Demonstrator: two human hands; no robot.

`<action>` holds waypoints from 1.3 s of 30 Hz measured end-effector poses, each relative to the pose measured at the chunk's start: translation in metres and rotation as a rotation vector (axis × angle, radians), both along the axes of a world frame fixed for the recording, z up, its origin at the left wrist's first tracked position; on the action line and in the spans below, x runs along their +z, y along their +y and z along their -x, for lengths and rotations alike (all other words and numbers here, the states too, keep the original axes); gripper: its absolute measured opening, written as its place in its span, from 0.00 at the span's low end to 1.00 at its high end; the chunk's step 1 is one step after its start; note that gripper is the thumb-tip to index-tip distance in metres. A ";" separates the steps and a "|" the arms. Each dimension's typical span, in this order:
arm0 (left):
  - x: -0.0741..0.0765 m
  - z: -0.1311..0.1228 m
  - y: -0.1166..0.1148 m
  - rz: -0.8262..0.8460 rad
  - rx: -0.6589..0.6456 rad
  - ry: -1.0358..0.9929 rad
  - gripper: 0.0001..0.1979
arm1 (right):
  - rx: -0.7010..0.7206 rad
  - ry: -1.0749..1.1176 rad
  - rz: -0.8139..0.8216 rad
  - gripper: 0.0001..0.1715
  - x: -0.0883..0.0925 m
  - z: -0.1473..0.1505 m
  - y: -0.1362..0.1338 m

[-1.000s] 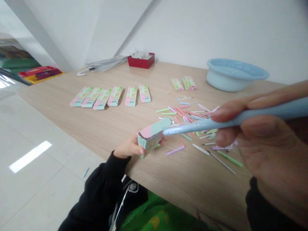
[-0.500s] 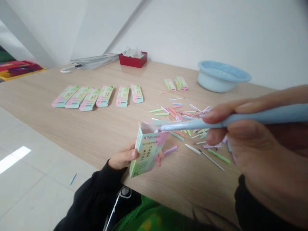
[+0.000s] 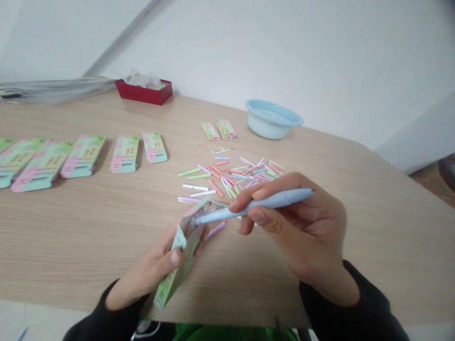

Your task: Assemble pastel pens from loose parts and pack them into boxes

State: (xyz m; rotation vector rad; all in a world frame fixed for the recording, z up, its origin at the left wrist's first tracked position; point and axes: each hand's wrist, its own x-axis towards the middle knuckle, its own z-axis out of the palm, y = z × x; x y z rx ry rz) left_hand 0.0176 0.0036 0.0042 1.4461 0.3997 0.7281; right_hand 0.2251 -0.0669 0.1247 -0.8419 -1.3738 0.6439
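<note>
My left hand (image 3: 159,263) grips a small pastel green and pink box (image 3: 177,274) near the table's front edge. The box is tilted, its top open and a flap standing out. Between the thumb and fingers of my right hand (image 3: 302,232) is a light blue pen (image 3: 273,201). The pen's narrow end is at the open top of the box; how deep it reaches is hidden. Behind both hands lies a loose pile of pen parts (image 3: 227,177) in pink, green, purple, blue and white.
Several similar boxes (image 3: 85,154) lie in a row at the left. Small box stacks (image 3: 225,128) stand farther back, beside a light blue basin (image 3: 273,121). At the back left are a red tray (image 3: 145,92) with clear plastic in it and a transparent umbrella (image 3: 67,90).
My view has turned to the right. My right hand and the blue pen are farther from the camera, and the box in my left hand is tilted more to the side.
</note>
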 end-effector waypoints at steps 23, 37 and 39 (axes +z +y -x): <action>0.003 -0.034 -0.005 -0.187 -0.110 -0.073 0.37 | -0.179 0.043 0.072 0.11 -0.012 -0.011 -0.020; 0.008 -0.033 -0.004 -0.355 -0.085 -0.110 0.35 | 0.103 -0.396 0.246 0.08 -0.017 -0.008 -0.017; 0.008 -0.032 -0.006 -0.318 -0.081 -0.086 0.34 | 0.107 -0.481 0.260 0.06 -0.021 -0.007 -0.014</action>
